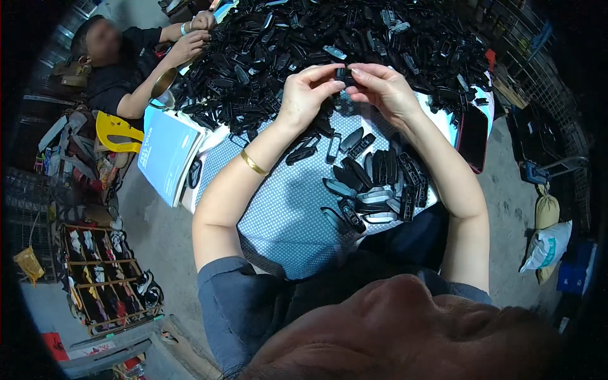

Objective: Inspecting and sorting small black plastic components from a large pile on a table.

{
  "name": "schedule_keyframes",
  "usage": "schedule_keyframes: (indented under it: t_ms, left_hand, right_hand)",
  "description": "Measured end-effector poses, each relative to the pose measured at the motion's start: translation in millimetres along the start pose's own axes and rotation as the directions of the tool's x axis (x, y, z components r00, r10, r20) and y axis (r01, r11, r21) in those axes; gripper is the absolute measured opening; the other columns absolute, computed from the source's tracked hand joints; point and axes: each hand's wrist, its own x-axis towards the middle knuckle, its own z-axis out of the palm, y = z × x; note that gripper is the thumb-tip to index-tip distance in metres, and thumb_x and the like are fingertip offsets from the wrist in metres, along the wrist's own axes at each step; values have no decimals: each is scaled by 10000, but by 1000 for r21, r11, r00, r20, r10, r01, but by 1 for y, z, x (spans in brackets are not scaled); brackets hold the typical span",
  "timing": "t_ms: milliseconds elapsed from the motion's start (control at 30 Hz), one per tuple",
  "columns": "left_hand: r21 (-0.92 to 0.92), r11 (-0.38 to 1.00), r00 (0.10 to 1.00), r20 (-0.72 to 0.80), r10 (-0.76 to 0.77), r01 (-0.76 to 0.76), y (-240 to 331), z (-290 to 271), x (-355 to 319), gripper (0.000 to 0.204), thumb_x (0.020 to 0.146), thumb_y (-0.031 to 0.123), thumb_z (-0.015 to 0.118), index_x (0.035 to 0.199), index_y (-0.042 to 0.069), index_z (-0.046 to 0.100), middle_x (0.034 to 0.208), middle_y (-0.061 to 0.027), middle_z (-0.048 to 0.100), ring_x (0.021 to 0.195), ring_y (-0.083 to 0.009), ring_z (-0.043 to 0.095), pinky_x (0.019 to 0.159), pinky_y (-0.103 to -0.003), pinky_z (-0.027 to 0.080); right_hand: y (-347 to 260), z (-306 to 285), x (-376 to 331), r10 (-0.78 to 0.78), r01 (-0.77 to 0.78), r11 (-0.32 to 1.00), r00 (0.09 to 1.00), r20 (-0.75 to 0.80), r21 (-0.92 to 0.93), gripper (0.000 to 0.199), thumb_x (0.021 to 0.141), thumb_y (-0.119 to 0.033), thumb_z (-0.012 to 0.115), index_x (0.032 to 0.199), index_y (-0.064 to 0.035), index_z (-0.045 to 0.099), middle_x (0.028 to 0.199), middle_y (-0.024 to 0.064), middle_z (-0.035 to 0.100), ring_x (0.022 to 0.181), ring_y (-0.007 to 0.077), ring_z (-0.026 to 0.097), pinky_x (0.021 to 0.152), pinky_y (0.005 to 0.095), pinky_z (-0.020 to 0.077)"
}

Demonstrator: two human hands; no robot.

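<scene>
1. Far left, a co-worker's hands (193, 39) are busy at the edge of the big heap of black plastic parts (285, 44); we leave them that corner and stay on our side.
2. Our left hand (305, 95), gold bangle (253, 163) on the wrist, has thumb and fingertips pressed on the left end of a small black plastic piece (344, 75), held above the dotted tablecloth (278, 215) just in front of the heap.
3. Our right hand (382, 88) pinches the piece's other end, fingers closed on it; we judge it best to keep both pinches near the ends so the middle stays visible.
4. Below lie the sorted rows of black and grey pieces (373, 187), near enough for us to reach.
5. Far right, a dark phone (472, 136) sits at the table edge; we keep elbows off it.
</scene>
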Motion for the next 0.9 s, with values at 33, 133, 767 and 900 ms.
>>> schedule_keyframes:
  t_ms: [33,133,767,900]
  left_hand:
    - [0,1000,1000,0,1,-1,0,1,-1,292,800,41,613,1091,10,610,994,-39,611,846,-95,566,731,-200,447]
    - [-112,992,997,-53,-57,51,0,6,-1,307,786,53,637,1090,22,615,1008,-64,637,868,-103,589,783,-213,461]
    - [-380,922,991,127,-34,80,16,-7,-4,265,878,122,546,1105,-11,577,1014,-103,626,933,-151,582,846,-267,457]
    - [-360,923,987,128,-97,138,21,-10,-2,260,881,128,537,1094,-16,581,979,-105,636,893,-158,601,820,-269,473]
  right_hand:
    - [2,0,0,0,-1,999,1000,-7,-53,272,844,-119,605,1064,34,556,888,101,628,741,150,641,653,226,552]
    - [5,2,-1,-60,53,982,998,-33,-184,278,838,-140,621,1043,33,548,921,107,621,746,155,642,646,232,546]
    - [23,14,-10,-495,481,467,837,231,-742,273,789,-268,660,846,-2,647,603,93,598,534,162,585,495,289,444]
    - [20,4,-2,-439,544,398,820,368,-738,307,740,-275,697,829,8,619,698,143,606,609,246,603,542,320,459]
